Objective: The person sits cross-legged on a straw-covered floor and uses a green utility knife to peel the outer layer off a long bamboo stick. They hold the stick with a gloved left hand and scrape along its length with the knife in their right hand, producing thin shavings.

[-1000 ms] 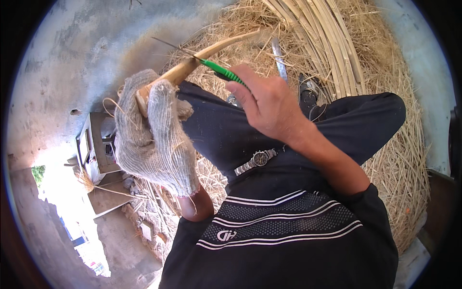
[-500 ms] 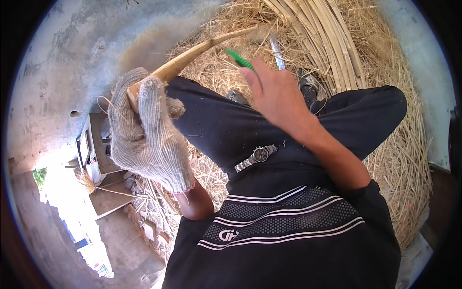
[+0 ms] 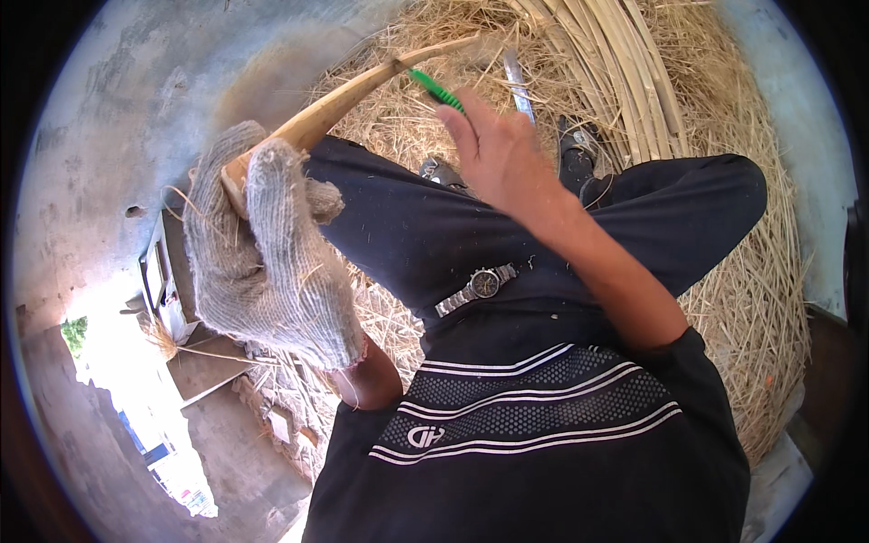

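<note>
My left hand, in a grey knitted glove, is closed around the thick end of a long, pale, curved bamboo strip. The strip slants away to the upper right and tapers toward its far end. In my bare right hand is a small green-handled knife, gripped with the fingers wrapped round it. Its dark tip meets the strip near the far part; the blade itself is too small and blurred to make out. A thin fibre curls out beside the glove.
A silver wristwatch lies across my lap. Beyond my sandalled feet is a flat metal blade among the shavings. A bundle of long bamboo strips lies at the far right. A worn wall rises on the left.
My right hand has moved left and slightly up, bringing the knife tip onto the strip. My left hand and the strip have shifted a little left.
</note>
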Tool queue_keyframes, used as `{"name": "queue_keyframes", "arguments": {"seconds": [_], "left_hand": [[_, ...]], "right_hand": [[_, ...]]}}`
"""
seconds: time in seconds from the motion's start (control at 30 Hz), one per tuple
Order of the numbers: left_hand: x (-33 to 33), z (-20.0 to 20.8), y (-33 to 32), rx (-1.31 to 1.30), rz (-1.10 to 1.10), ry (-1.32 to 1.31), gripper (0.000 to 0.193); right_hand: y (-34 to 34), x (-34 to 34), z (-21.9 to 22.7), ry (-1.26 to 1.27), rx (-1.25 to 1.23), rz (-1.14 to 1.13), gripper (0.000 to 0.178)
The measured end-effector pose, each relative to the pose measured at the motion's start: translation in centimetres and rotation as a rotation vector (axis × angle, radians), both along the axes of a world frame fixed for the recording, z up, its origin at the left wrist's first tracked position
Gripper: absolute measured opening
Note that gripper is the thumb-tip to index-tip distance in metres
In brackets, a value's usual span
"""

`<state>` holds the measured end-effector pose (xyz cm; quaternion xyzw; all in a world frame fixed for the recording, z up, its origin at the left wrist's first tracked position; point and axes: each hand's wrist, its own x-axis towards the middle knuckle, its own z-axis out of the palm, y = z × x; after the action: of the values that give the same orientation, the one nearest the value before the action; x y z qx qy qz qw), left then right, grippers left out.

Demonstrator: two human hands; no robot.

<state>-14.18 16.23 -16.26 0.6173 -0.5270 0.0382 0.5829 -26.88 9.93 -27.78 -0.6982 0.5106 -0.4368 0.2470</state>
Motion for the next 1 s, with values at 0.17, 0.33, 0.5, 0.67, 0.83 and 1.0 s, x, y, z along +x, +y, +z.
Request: {"name": "queue_keyframes", "arguments": {"seconds": [0.17,0.33,0.5,0.67,0.83,1.0], "left_hand": [[-0.2,-0.4,-0.2,-0.020,0.013,0.015,0.021],[-0.4,-0.2,-0.4,0.012,0.069,-0.083,0.021],[0.0,0.1,-1.0,-0.049,0.053,0.004,0.026],[-0.1,0.0,-0.9,-0.070,-0.036,-0.081,0.027],[-0.4,-0.6,-0.4,-0.093,-0.053,-0.002,0.027],[0.2,0.0,-0.7,-0.026,0.027,-0.052,0.025]], "right_hand": [[1.5,-0.9,2.6,-0.014,-0.074,0.124,0.027],[0.2,-0.5,1.5,0.029,-0.080,0.027,0.026],[1.8,-0.7,3.8,-0.056,-0.165,0.181,0.028],[-1.1,-1.3,-0.6,0.061,0.118,-0.024,0.031],[1.2,-1.1,2.2,-0.077,-0.095,0.182,0.031],[0.6,0.2,2.5,-0.036,-0.094,0.119,0.029]]}}
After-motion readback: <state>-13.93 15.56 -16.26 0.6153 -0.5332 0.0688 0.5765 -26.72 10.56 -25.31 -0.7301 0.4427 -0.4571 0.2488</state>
